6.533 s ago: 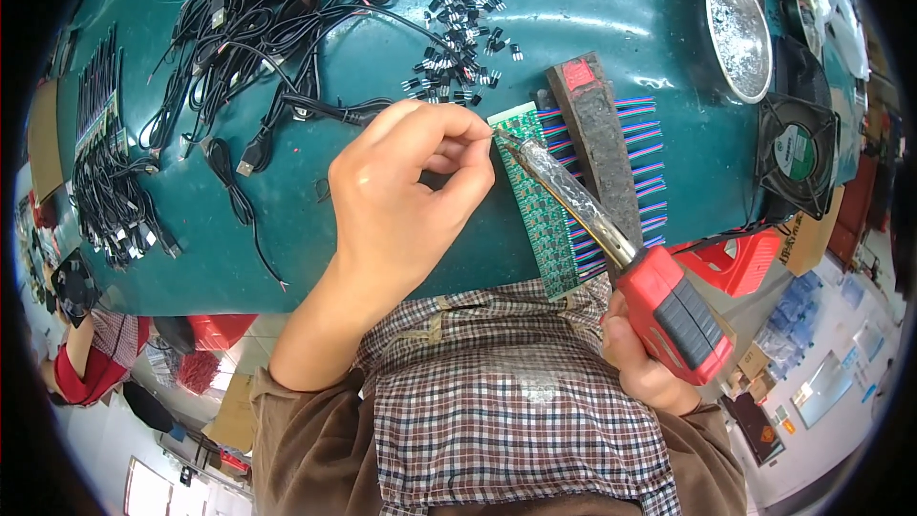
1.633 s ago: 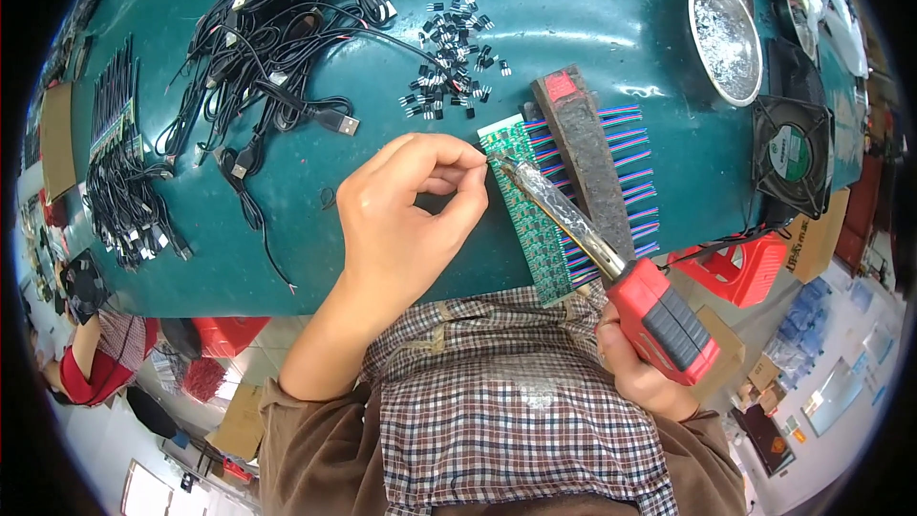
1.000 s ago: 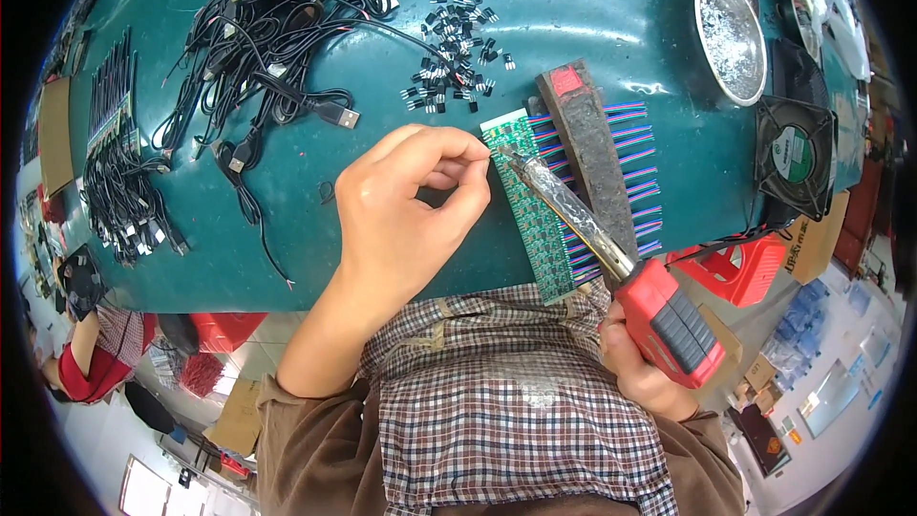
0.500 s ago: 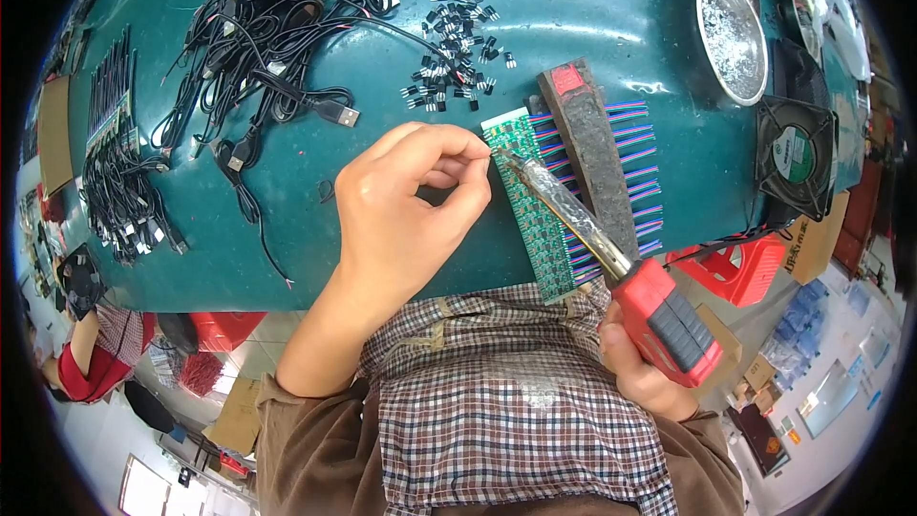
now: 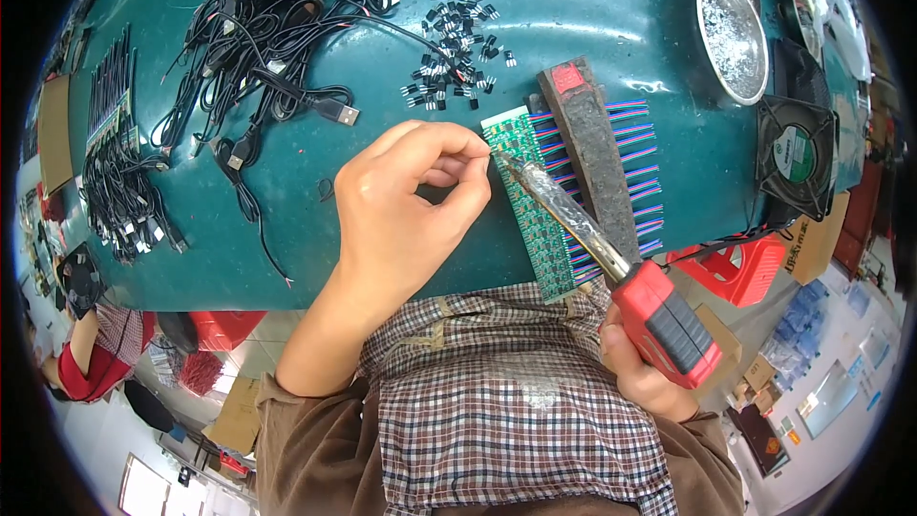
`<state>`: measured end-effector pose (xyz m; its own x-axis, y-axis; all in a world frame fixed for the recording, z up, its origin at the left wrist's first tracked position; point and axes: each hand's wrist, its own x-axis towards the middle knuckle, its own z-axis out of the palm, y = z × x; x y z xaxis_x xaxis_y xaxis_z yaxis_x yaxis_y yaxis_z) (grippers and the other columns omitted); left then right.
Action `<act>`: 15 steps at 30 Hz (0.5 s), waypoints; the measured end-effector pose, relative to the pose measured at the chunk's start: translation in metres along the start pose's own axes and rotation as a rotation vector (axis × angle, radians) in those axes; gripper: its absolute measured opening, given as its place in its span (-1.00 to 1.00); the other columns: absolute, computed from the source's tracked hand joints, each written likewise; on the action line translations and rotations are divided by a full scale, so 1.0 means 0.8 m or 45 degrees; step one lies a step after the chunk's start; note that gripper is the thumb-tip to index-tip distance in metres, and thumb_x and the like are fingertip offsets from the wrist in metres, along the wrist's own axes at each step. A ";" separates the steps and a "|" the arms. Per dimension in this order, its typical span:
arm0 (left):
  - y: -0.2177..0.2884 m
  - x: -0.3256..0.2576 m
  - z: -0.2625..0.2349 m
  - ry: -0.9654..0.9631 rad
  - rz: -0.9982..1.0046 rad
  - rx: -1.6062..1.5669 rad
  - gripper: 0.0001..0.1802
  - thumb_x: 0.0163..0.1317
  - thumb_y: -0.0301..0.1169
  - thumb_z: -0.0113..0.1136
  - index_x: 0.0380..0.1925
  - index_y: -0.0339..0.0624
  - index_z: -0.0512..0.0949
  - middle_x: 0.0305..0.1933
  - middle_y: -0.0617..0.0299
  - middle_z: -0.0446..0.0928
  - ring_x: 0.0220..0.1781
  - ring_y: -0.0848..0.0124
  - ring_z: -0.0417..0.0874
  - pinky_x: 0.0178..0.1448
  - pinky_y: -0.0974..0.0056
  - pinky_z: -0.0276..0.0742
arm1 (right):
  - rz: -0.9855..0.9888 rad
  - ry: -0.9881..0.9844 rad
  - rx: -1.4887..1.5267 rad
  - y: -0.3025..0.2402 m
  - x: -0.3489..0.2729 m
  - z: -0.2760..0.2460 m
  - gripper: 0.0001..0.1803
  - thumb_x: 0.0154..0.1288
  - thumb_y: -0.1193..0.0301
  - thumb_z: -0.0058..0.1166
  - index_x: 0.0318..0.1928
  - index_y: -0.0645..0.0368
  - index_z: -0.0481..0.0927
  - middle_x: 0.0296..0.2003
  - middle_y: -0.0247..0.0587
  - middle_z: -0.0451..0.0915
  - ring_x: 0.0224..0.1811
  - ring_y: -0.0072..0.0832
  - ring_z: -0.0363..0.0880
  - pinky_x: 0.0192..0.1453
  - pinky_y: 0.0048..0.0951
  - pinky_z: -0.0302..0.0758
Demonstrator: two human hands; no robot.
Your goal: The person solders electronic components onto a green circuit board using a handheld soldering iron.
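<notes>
A red and black soldering iron (image 5: 667,323) is gripped in my right hand (image 5: 642,375). Its metal barrel slants up and left over a long green circuit board (image 5: 537,220), with the tip at the board's upper left edge. My left hand (image 5: 413,205) is pinched at that same edge, close to the tip; whatever sits between thumb and forefinger is too small to make out. Thin coloured wires (image 5: 642,178) run from the board's right side. Across them lies a dark, worn bar (image 5: 594,158) with a red patch at its far end.
Small black three-legged components (image 5: 460,48) lie scattered beyond the board. Black USB cables (image 5: 258,48) are heaped at the far left, with bundled cables (image 5: 129,191) farther left. To the right stand a metal bowl (image 5: 732,38) and a black fan (image 5: 795,155). Another person's arm (image 5: 81,354) shows at left.
Almost nothing differs. The soldering iron's barrel and tip have shifted very slightly at the board's edge, while my left hand keeps its place.
</notes>
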<state>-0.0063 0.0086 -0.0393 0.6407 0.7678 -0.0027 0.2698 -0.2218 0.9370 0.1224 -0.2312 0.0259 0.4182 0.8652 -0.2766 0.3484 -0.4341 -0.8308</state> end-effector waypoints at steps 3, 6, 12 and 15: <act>-0.001 -0.001 0.000 0.004 0.002 0.002 -0.83 0.05 -0.68 0.37 -0.33 -0.26 0.69 -0.32 0.19 0.69 -0.35 0.47 0.76 -0.25 0.41 0.71 | -0.053 -0.008 -0.088 -0.007 0.001 -0.008 -0.71 0.06 0.57 0.35 -0.15 0.30 0.65 -0.28 -0.05 0.66 -0.32 -0.09 0.68 -0.23 -0.22 0.63; 0.000 -0.001 -0.001 0.004 -0.004 0.008 -0.83 0.05 -0.68 0.38 -0.33 -0.26 0.69 -0.32 0.19 0.69 -0.34 0.47 0.77 -0.25 0.42 0.71 | -0.034 -0.025 -0.133 -0.006 -0.001 -0.011 -0.71 0.08 0.55 0.35 -0.14 0.29 0.66 -0.26 -0.04 0.67 -0.32 -0.09 0.68 -0.23 -0.21 0.61; 0.005 0.004 -0.014 0.035 0.003 0.055 -0.85 0.09 -0.65 0.38 -0.33 -0.22 0.70 -0.32 0.21 0.69 -0.41 0.51 0.72 -0.31 0.42 0.66 | 0.055 0.032 -0.097 0.014 -0.027 -0.008 -0.69 0.08 0.53 0.36 -0.12 0.27 0.66 -0.28 -0.05 0.67 -0.34 -0.10 0.67 -0.27 -0.22 0.58; 0.008 0.020 -0.027 0.097 0.140 0.353 -0.85 0.08 -0.60 0.42 -0.33 -0.15 0.71 -0.36 0.26 0.66 -0.48 0.47 0.65 -0.39 0.37 0.57 | 0.089 0.030 -0.096 0.018 -0.030 -0.008 -0.69 0.08 0.53 0.37 -0.11 0.25 0.66 -0.30 -0.06 0.67 -0.36 -0.10 0.66 -0.28 -0.22 0.56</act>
<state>-0.0102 0.0326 -0.0257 0.6239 0.7707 0.1297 0.3944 -0.4537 0.7991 0.1226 -0.2595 0.0237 0.4630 0.8263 -0.3209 0.3791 -0.5118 -0.7709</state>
